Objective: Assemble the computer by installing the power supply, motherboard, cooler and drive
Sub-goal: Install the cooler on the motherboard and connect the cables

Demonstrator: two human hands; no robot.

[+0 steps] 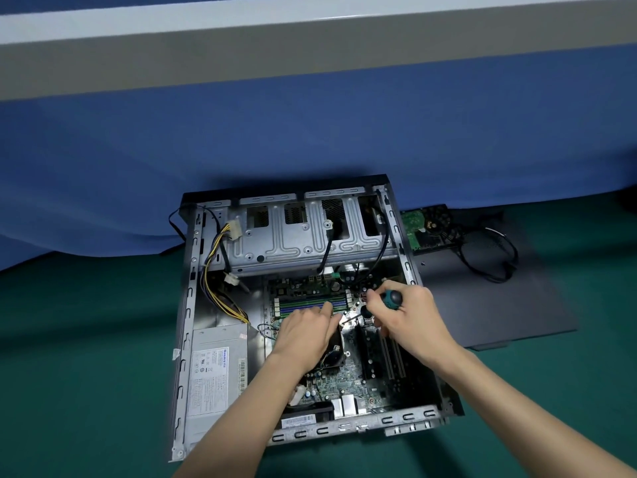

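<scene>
Left hand (305,334) on cooler (333,355), screwdriver (391,298) within right fingers (375,302)

Soft, even light falls from overhead, moderate rather than bright. The computer case (189,305) throws a dark shadow onto the blue cloth (310,132) behind its far edge, and the cloth's hem shades the green tabletop (86,339) beneath it. Inside, the motherboard (348,377) sits murky, yet a hot white glint flares right beside the screwdriver (391,298) shaft. Fine print on the power supply (213,370) label smears. Wide-angle bending bows the pale band (310,15) up top, and focus softens toward the bottom corners.
</scene>
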